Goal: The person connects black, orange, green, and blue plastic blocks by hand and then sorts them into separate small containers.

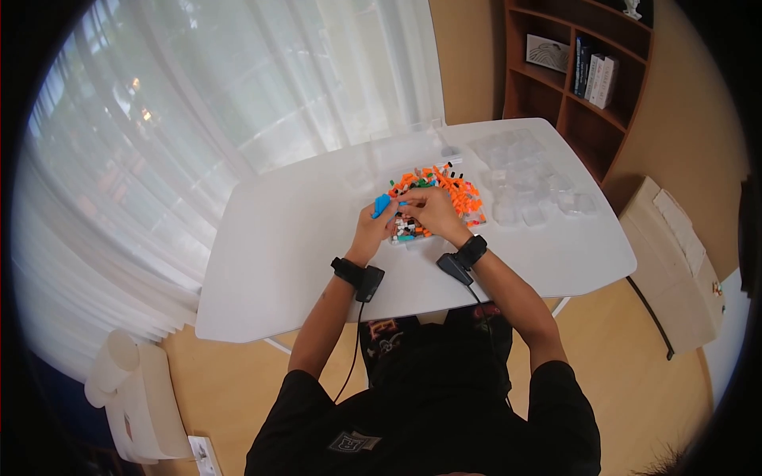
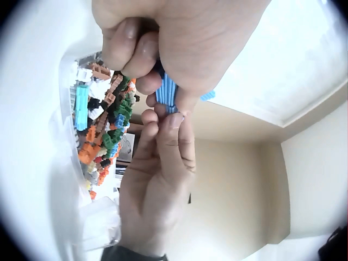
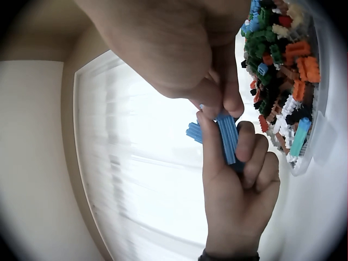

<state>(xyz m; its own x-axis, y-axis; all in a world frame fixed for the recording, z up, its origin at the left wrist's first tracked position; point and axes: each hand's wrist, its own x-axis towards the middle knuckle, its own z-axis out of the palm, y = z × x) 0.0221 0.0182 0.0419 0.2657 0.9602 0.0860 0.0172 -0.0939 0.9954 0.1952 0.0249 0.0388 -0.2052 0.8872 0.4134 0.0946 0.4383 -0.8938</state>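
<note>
Blue ribbed pieces (image 1: 381, 205) are gripped in the left hand (image 1: 371, 232), above the near left part of a bin of small coloured blocks (image 1: 464, 195). In the right wrist view the left hand (image 3: 236, 196) has its fingers curled round the blue bundle (image 3: 227, 138), and another blue part (image 3: 193, 131) sticks out past the thumb. The right hand (image 1: 435, 209) meets it from the right; its thumb and fingertips pinch at the end of the bundle, where a tiny pale-blue bit shows. From the left wrist view, the right hand (image 2: 157, 190) touches the blue bundle (image 2: 166, 92) at its lower end.
Several clear plastic boxes (image 1: 530, 178) lie on the white table (image 1: 270, 238) right of the blocks. A clear container (image 1: 405, 147) stands behind the bin. Beyond the table are a curtain (image 1: 238, 87), a wooden shelf (image 1: 567, 75) and a beige seat (image 1: 675, 262).
</note>
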